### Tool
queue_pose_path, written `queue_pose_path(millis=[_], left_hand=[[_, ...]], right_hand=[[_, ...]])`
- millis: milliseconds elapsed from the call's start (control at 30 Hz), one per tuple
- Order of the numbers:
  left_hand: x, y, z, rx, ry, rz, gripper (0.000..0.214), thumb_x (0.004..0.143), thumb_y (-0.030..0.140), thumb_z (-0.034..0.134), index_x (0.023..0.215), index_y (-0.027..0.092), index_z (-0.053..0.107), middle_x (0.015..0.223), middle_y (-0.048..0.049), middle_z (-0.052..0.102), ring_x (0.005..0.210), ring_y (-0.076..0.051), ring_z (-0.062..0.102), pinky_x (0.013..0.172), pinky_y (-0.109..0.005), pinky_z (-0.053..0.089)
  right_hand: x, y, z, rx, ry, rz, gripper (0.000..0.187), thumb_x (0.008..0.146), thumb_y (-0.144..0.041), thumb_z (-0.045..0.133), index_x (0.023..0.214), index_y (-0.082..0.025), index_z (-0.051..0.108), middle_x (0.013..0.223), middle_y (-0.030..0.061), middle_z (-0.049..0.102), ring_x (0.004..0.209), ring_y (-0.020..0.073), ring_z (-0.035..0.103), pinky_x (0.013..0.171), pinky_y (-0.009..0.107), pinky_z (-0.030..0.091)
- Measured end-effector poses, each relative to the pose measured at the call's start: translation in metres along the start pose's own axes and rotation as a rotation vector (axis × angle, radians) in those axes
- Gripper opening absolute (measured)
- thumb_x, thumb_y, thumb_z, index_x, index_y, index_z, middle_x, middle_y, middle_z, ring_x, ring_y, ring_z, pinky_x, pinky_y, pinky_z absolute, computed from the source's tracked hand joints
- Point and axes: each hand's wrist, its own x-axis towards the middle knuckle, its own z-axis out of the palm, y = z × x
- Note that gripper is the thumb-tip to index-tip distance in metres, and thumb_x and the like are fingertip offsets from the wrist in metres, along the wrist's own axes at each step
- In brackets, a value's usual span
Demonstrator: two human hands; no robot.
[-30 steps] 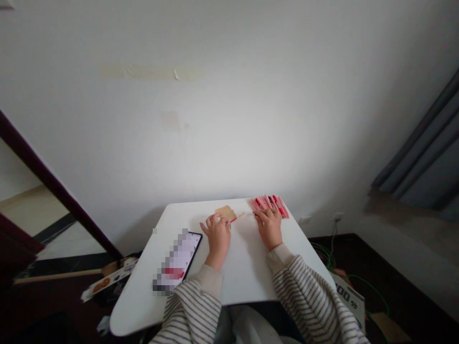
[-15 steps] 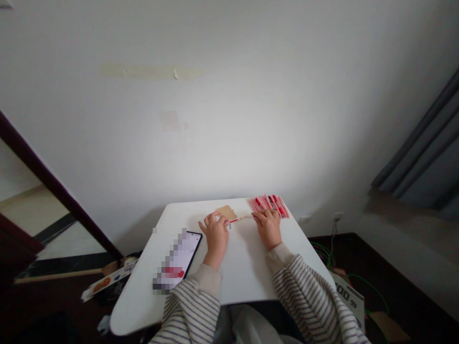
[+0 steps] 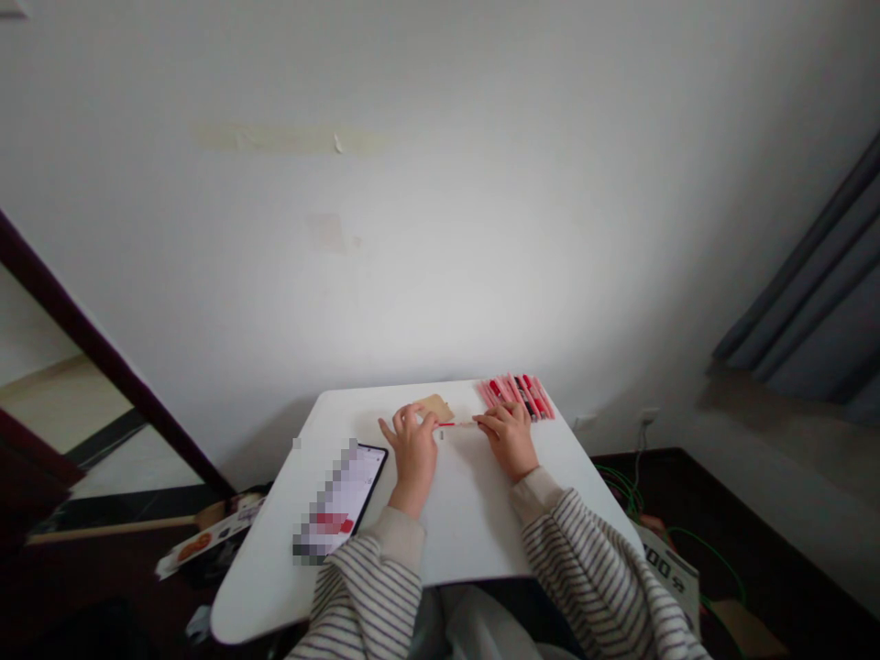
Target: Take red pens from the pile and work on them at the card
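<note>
Between my hands a thin pen refill (image 3: 448, 424), red at its left part and pale toward the right, stretches nearly level just above or on the white table. My left hand (image 3: 414, 451) pinches its left end between thumb and forefinger, the other fingers raised. At the right end, the fingertips of my right hand (image 3: 510, 442) are closed on it, with a small dark piece showing at them. Behind my left fingers lies a tan piece of card or paper (image 3: 435, 407). A tiny greyish part (image 3: 442, 435) rests below the refill, too small to name.
Several red and pink pens (image 3: 515, 394) lie side by side at the table's back right corner, just beyond my right hand. A phone (image 3: 344, 500) lies left of my left forearm. The white table (image 3: 474, 522) meets the wall; boxes and green cables (image 3: 622, 486) are on the floor.
My right hand has shifted slightly left, closer to my left hand. The refill between them now lies straighter and more level. The phone and pens have stayed put.
</note>
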Motion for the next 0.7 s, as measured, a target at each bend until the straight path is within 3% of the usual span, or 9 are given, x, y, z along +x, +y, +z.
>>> queue_pose_path(millis=[133,467,567,700], left_hand=[[0.000,-0.002,0.002,0.001,-0.001,0.026,0.026,0.085,0.015,0.050,0.092,0.030,0.069,0.123,-0.0038,0.056,0.119,-0.026,0.042,0.110,-0.070,0.019],[0.001,0.008,-0.004,-0.100,-0.051,-0.015,0.017,0.086,0.028,0.056,0.091,0.034,0.072,0.122,-0.0038,0.057,0.118,-0.026,0.045,0.111,-0.068,0.020],[0.002,0.009,-0.005,-0.131,-0.057,-0.042,0.022,0.084,0.029,0.059,0.103,0.034,0.070,0.124,-0.0056,0.057,0.119,-0.026,0.047,0.110,-0.065,0.024],[0.002,0.009,-0.006,-0.107,-0.026,-0.092,0.043,0.083,0.033,0.062,0.125,0.027,0.057,0.123,-0.0097,0.057,0.119,-0.026,0.048,0.108,-0.059,0.030]], right_hand=[[0.001,-0.004,-0.003,-0.031,-0.006,-0.016,0.016,0.088,-0.025,0.065,0.098,-0.034,0.075,0.093,0.0020,0.069,0.102,0.0228,0.045,0.098,0.043,0.025],[0.002,-0.012,-0.005,-0.027,-0.110,-0.057,0.016,0.089,-0.028,0.064,0.100,-0.035,0.074,0.090,-0.0004,0.072,0.103,0.0215,0.049,0.104,0.044,0.019],[0.002,-0.012,-0.006,-0.020,-0.108,-0.038,0.016,0.089,-0.027,0.063,0.099,-0.034,0.074,0.088,-0.0001,0.072,0.104,0.0215,0.049,0.104,0.045,0.018],[0.002,-0.011,-0.006,-0.038,-0.078,0.007,0.015,0.090,-0.027,0.062,0.098,-0.032,0.074,0.087,0.0011,0.072,0.103,0.0219,0.049,0.106,0.046,0.016]])
